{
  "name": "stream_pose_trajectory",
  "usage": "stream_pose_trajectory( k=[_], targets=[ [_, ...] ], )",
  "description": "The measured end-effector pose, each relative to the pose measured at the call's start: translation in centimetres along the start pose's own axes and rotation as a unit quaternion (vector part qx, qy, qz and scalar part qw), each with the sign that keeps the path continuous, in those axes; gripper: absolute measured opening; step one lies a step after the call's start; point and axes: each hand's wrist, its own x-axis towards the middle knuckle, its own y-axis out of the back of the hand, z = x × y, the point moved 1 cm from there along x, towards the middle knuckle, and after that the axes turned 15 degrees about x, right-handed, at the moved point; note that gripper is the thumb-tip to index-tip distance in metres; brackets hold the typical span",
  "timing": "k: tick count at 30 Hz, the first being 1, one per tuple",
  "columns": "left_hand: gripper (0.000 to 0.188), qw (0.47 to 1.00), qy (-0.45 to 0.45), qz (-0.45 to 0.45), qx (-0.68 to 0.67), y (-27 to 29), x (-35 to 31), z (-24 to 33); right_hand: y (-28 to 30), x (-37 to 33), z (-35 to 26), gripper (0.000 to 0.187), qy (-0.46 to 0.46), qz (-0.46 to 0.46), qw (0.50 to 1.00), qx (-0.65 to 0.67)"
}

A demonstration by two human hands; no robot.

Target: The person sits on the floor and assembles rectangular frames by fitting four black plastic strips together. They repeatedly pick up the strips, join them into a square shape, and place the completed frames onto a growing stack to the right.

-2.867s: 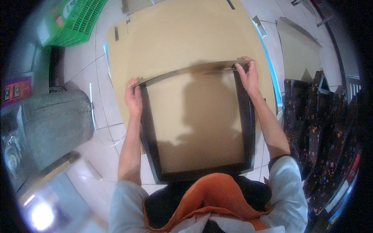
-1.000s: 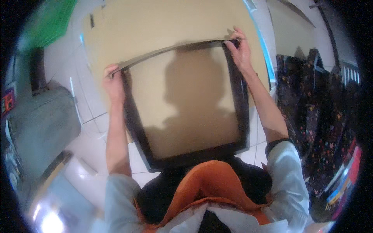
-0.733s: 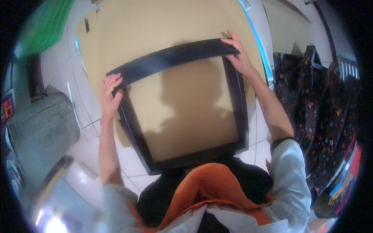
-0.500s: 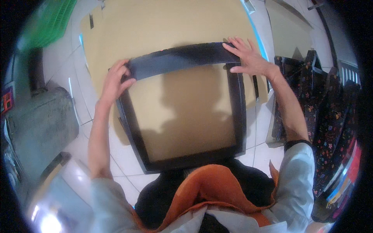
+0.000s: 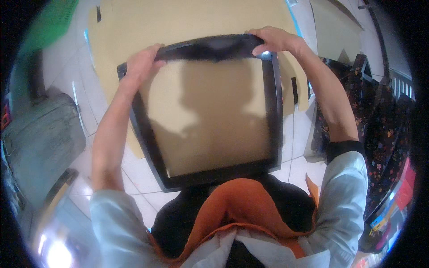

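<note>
A black rectangular frame (image 5: 273, 116) lies in front of me, its near side close to my lap. Along its far side runs a wide black strip (image 5: 210, 48), with a glossy patch near the right end. My left hand (image 5: 144, 64) is closed on the strip's left part, thumb on the near side. At the other end my right hand (image 5: 273, 39) grips the strip, fingers over the far edge and thumb below. Whether the strip is part of the frame or a separate piece, I cannot tell. Brown board shows through the frame's opening, crossed by a shadow.
Under the frame spreads a large tan board (image 5: 196, 18) on white floor tiles (image 5: 147, 185). A grey-green box-like object (image 5: 44, 138) stands left, below a green crate (image 5: 49, 27). Dark flower-patterned fabric (image 5: 380, 129) lies right. An orange cloth (image 5: 241, 201) covers my lap.
Both hands have moved farther away and closed more firmly round the strip. The strip has shifted away and turned, showing a narrower face. The frame's near side has moved slightly away too.
</note>
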Motion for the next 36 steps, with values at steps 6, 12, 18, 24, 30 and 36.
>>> stream_pose_trajectory(
  k=[6,12,18,24,30,36],
  targets=[
    [0.021,0.980,0.028,0.154,0.120,-2.2,-0.5,1.2,-4.4,-1.3,-0.9,0.017,-0.036,0.259,0.947,-0.186],
    [0.013,0.978,-0.021,0.194,0.079,-2.3,2.1,5.6,-4.6,-1.0,-1.2,0.015,-0.090,0.263,0.942,-0.186],
    [0.011,0.977,-0.030,0.187,0.100,-2.3,2.9,7.1,-2.8,-1.6,1.3,0.016,-0.028,0.184,0.977,-0.105],
    [0.016,0.994,0.035,0.040,0.094,-1.2,-1.6,-2.9,-5.2,-1.5,-0.6,0.019,-0.080,0.278,0.948,-0.134],
    [0.016,0.969,0.202,0.087,0.113,-3.0,-3.8,-4.4,-4.9,-0.6,-2.6,0.020,-0.141,0.274,0.933,-0.187],
    [0.021,0.967,0.190,0.157,0.063,-3.6,-4.1,-4.5,-5.8,-0.2,0.3,0.033,-0.045,0.401,0.913,-0.065]
  ],
)
